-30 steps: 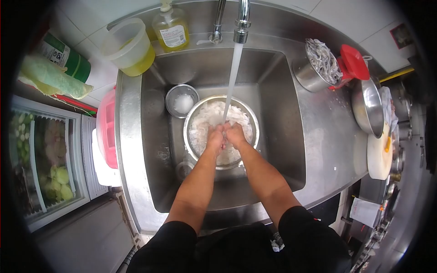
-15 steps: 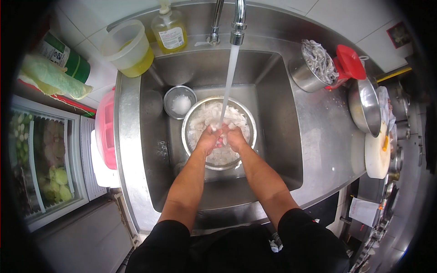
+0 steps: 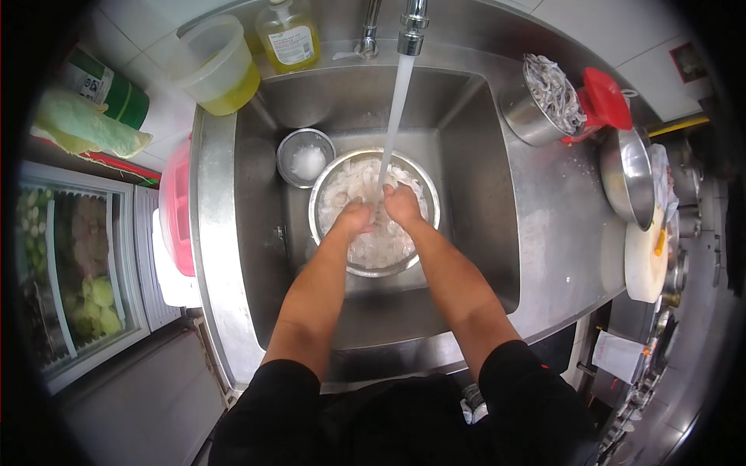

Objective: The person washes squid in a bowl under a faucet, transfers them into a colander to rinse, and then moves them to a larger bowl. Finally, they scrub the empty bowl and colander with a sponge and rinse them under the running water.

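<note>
1. A large steel bowl (image 3: 323, 203) sat in the middle of the stainless sink (image 3: 497, 233), filled with pale, whitish pieces of food (image 3: 373, 247) in water.
2. The left hand (image 3: 352, 217) and the right hand (image 3: 402, 203) were both down in that bowl, side by side and nearly touching, fingers curled into the pale pieces under the running water; how firmly they gripped could not be told.
3. A stream of water (image 3: 398, 109) fell from the faucet (image 3: 413, 27) at 12 o'clock, landing between the two hands.
4. At 10 o'clock of the large bowl, just beside it, stood a small steel bowl (image 3: 306, 157) holding something white.
5. On the counter at 2 o'clock sat a steel pot (image 3: 536, 116) heaped with small silvery fish, with a red funnel (image 3: 606, 99) just beside it.
6. At 11 o'clock stood a soap bottle (image 3: 288, 35) and a plastic tub (image 3: 214, 62) of yellow liquid.
</note>
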{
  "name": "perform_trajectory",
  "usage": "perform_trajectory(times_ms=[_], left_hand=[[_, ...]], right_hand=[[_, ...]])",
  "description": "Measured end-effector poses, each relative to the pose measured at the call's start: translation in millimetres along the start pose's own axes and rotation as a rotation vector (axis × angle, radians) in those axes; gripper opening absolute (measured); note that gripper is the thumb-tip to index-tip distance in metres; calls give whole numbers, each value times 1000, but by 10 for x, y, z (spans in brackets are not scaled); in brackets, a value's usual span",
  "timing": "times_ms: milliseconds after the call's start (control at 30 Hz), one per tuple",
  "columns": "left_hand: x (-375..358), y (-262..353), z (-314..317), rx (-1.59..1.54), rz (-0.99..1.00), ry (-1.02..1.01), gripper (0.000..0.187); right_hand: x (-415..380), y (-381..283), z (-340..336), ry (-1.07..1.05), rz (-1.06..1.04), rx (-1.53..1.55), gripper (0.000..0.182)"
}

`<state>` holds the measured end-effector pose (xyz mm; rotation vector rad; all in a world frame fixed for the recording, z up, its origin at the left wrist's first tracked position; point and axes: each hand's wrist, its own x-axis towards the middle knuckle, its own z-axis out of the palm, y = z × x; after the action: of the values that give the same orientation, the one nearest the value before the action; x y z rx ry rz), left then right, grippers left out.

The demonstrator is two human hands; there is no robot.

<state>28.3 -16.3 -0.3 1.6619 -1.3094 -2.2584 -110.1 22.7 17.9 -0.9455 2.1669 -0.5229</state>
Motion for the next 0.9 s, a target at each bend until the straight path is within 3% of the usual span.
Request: perform_trajectory(times_ms=[133,233,333,433,533,633,733,833,900], left_hand=[[-152,367,-78,247,-170,-107,63],[-442,569,51,133,156,-58,60],[-358,585,164,280,175,57,58],[5,404,45,442,349,115,48],[-201,617,15,255,-36,-9,42],[241,260,-83,766,306,72,43],[337,-115,-176,667,149,310,50],[252,-410,-248,749,19,548,69],[282,-521,-277,621,14,493,77]], right_hand=[[-57,-152,-128,15,25,-108,52],[-105,-169,-173,-61,-54,-166,53],[-122,-311,-244,-279,-221,-381,47],[-138,-294,-198,-265,-251,-397,38],[-90,-229,-223,-330,-431,-522,35],[-88,-74,-291,-482,-415,-262,40],[-30,296,-61,-419,-452,-154,55],[-84,453,-143,-499,-212,-297,82],[-29,659,123,-323,-38,-196,98]])
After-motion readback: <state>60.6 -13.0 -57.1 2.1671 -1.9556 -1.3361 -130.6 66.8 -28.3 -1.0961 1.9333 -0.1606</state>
